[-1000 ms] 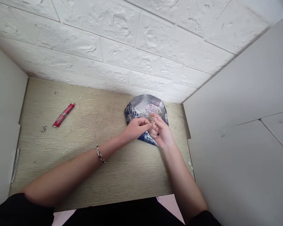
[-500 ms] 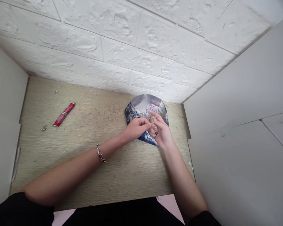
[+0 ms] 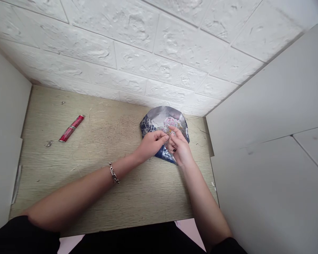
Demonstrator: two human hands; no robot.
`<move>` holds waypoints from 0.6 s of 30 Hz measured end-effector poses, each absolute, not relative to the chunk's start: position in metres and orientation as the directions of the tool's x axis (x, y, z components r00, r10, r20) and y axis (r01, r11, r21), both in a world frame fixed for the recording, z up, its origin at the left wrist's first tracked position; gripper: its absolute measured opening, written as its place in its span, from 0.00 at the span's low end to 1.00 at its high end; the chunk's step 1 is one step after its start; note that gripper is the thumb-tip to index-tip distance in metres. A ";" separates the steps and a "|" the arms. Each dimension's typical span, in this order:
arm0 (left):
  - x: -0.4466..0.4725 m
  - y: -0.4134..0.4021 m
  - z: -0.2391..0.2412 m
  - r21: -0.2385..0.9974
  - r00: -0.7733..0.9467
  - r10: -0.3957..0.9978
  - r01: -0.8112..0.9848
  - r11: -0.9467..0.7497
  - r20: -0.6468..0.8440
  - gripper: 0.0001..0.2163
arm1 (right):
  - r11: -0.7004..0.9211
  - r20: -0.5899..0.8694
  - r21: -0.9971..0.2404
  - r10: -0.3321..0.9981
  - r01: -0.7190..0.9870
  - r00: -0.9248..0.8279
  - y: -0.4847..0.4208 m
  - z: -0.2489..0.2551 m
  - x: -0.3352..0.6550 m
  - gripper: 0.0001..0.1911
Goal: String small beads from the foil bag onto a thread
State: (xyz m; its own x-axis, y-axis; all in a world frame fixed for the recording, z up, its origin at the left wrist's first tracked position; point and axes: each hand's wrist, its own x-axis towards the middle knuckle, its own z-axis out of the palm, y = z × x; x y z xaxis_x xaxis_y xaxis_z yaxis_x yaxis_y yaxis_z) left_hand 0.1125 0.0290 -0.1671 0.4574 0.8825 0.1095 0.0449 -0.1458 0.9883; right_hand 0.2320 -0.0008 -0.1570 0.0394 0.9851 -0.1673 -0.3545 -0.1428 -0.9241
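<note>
Over the front of a blue and silver foil bag (image 3: 163,112), my two hands meet at the fingertips. My left hand (image 3: 151,144) is closed, thumb and index finger pinched together; whatever sits between them is too small to make out. Close beside it, my right hand (image 3: 180,147) has its thumb and fingers curled inward, with the index finger raised. What it pinches is too tiny to name. Small shiny pink, white and yellow beads (image 3: 171,122) lie on the bag's silver inside, partly hidden behind my fingers.
To the left lies a red tube-shaped packet (image 3: 72,128) on the wooden tabletop (image 3: 116,208). Small metallic bits (image 3: 49,143) rest near it. A white brick-pattern wall (image 3: 132,60) closes the back, and pale panels (image 3: 267,141) stand at both sides.
Both hands have shifted very slightly to the left, and the fingertips still meet above the bag. The bag and the red packet stay where they were.
</note>
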 end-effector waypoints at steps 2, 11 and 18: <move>0.111 0.028 -0.167 0.978 0.453 0.883 0.090 -0.186 0.126 0.11 | -0.121 -0.150 -0.942 0.986 -0.314 0.068 0.000 -0.158 0.230 0.17; 0.108 0.024 -0.164 0.852 0.459 0.835 0.263 -0.453 0.303 0.11 | -0.087 -0.121 -0.955 0.987 -0.283 0.104 0.001 -0.165 0.227 0.19; 0.107 0.024 -0.165 0.834 0.437 0.838 0.285 -0.472 0.326 0.10 | -0.109 -0.151 -0.930 0.984 -0.351 0.093 0.000 -0.161 0.225 0.16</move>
